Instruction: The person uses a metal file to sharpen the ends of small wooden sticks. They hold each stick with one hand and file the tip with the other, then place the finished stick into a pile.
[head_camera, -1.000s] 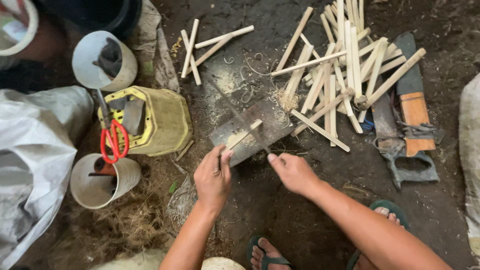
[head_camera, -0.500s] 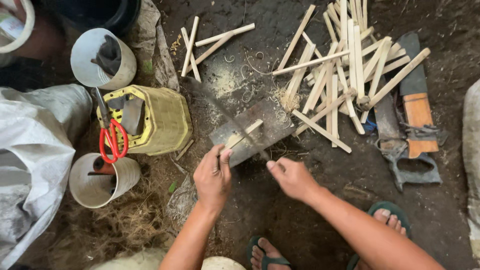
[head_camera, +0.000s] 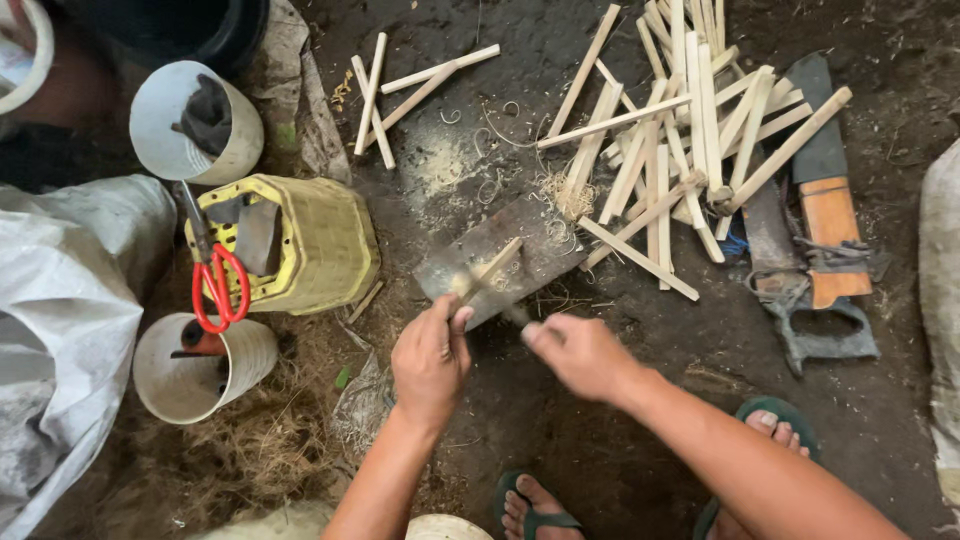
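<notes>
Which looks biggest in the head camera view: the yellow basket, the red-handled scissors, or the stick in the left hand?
1. Yellow basket, clearly largest.
2. Red-handled scissors.
3. Stick in the left hand, smallest, though the hand hides part of it.

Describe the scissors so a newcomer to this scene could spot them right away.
Start at the yellow plastic basket lying on the dirt to the left of the person's left hand. The scissors hang at its left edge, above a white cup. Their bright red looped handles are the only red thing around.
</notes>
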